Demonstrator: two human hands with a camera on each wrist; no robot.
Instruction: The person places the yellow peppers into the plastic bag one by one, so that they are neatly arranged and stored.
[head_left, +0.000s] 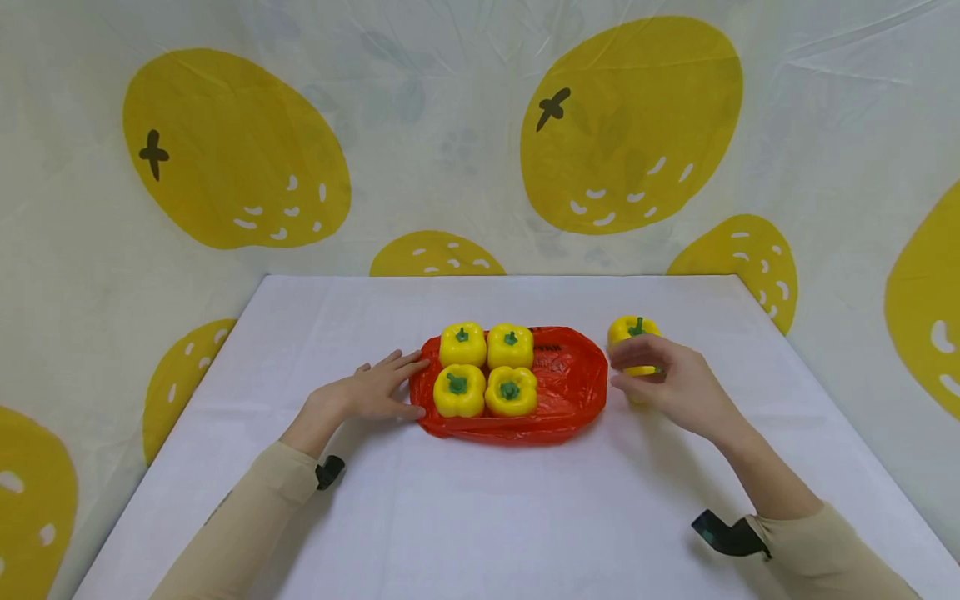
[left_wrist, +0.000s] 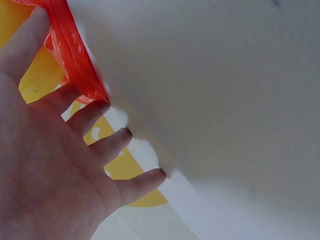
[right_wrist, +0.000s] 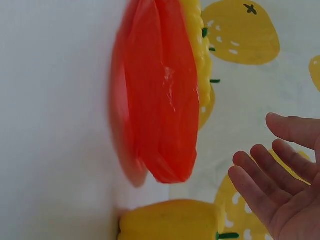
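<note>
A red plastic bag (head_left: 566, 383) lies on the table, with several yellow bell peppers (head_left: 512, 392) with green stems grouped on its left half. My left hand (head_left: 371, 390) is spread at the bag's left end. In the left wrist view its thumb and some fingertips touch the red plastic (left_wrist: 80, 65), while other fingertips rest on the tablecloth. To the right of the bag, my right hand (head_left: 671, 379) hovers with fingers loosely bent and nothing held. A yellow bell pepper (head_left: 622, 327) stands beyond it; more yellow shows beneath the fingers, mostly hidden. The right wrist view shows one such pepper (right_wrist: 170, 220) beside the bag.
A white cloth covers the table (head_left: 480, 517). Behind it hangs a pale curtain (head_left: 435, 125) printed with large yellow fruit. A black wrist camera (head_left: 727, 533) sits by the right sleeve, another device (head_left: 330, 472) by the left.
</note>
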